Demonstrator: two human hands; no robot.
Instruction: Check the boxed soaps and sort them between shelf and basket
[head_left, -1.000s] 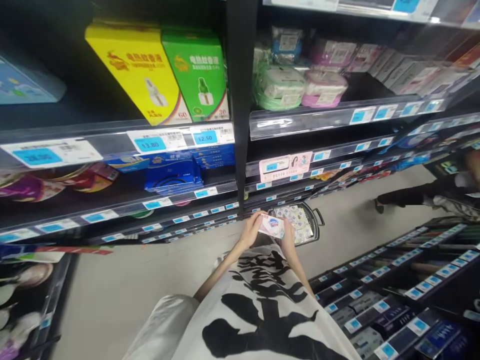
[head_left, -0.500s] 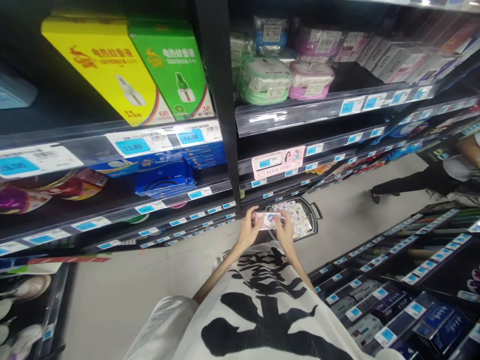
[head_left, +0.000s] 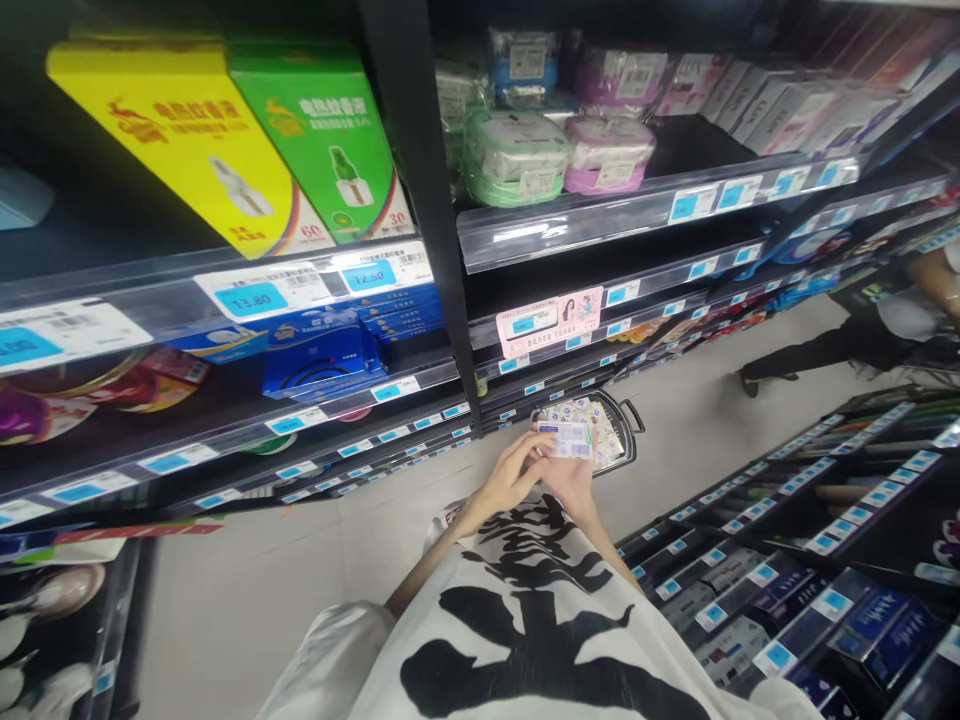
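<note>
A small soap box (head_left: 568, 440), white with purple and green print, is held flat in front of my body. My right hand (head_left: 570, 482) supports it from below and behind, with the palm partly under the box. My left hand (head_left: 517, 472) has its fingertips on the left end of the box, fingers bent together. Beyond the hands, on the floor, stands a dark-rimmed basket (head_left: 630, 455) holding several similar printed boxes. The box and hands hide the basket's near left part.
Shelves rise in front, with yellow (head_left: 172, 130) and green (head_left: 322, 140) mosquito-liquid boxes and wrapped soap packs (head_left: 517, 155). Another shelf (head_left: 750, 600) is on the right. A person (head_left: 840, 340) in dark trousers is farther down the aisle.
The soap box has turned, from a pink-and-white face to a white-and-purple one, and shifted right. My right hand has moved underneath it; my left fingers have slid to its left end.
</note>
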